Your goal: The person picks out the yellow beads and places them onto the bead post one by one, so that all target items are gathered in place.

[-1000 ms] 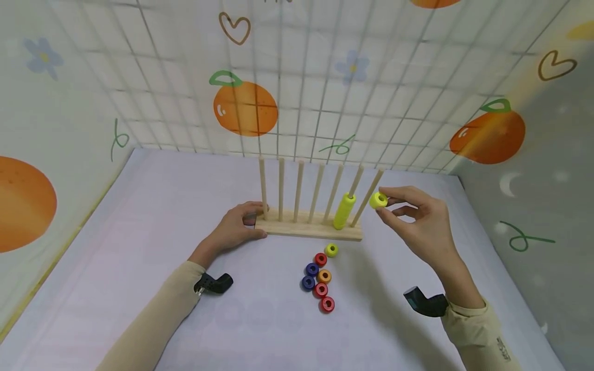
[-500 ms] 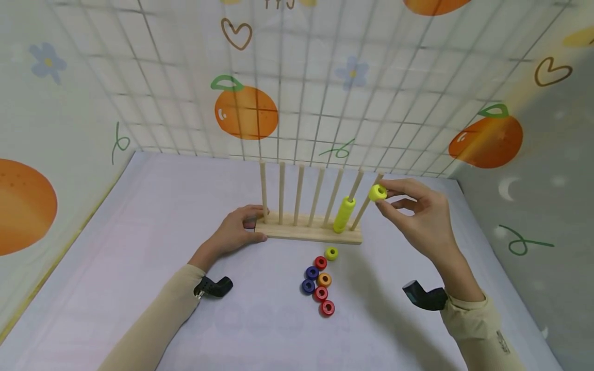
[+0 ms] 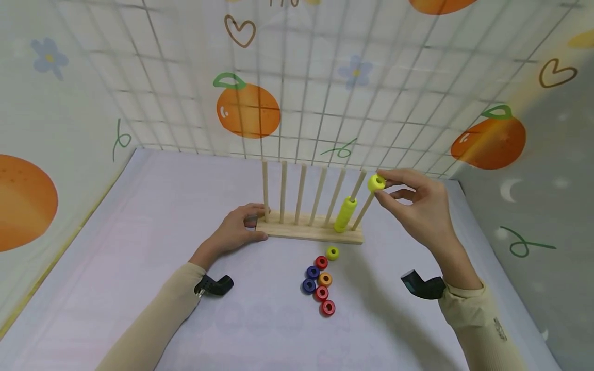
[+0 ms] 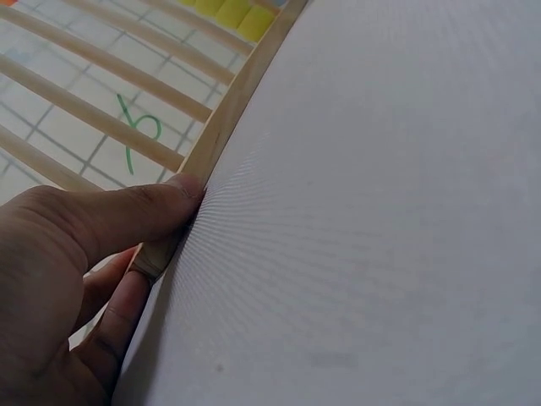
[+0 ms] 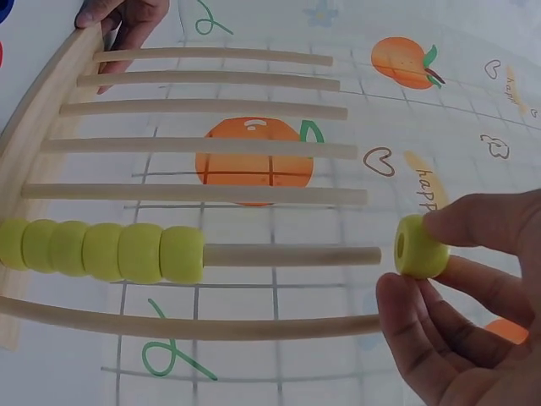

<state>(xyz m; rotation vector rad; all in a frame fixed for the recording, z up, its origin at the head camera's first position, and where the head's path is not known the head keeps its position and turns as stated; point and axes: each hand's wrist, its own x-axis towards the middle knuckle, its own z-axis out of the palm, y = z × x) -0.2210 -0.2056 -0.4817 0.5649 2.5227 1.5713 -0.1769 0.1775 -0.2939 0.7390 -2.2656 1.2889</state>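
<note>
A wooden peg rack [image 3: 301,233], with several upright pegs in one row, stands on the table. My left hand [image 3: 232,229] grips its left end, thumb at the front and fingers round behind. One yellow bead [image 3: 375,183] is pinched between the thumb and fingertips of my right hand [image 3: 424,206]. Seen from the head, that bead overlaps the top of the rightmost peg. In the right wrist view it sits just off the tip of the neighbouring peg [image 5: 296,255], its hole facing the rack. Several yellow beads [image 3: 345,214] are stacked low on that same peg.
In front of the rack lie loose beads: a yellow one [image 3: 332,253], an orange one [image 3: 325,279], two blue ones [image 3: 308,286] and three red ones [image 3: 328,308]. A printed curtain [image 3: 297,93] with oranges and grid lines rises behind the table [image 3: 260,319].
My right hand has risen with the yellow bead, from beside the rightmost peg to the height of the peg tops. My left hand stays on the rack.
</note>
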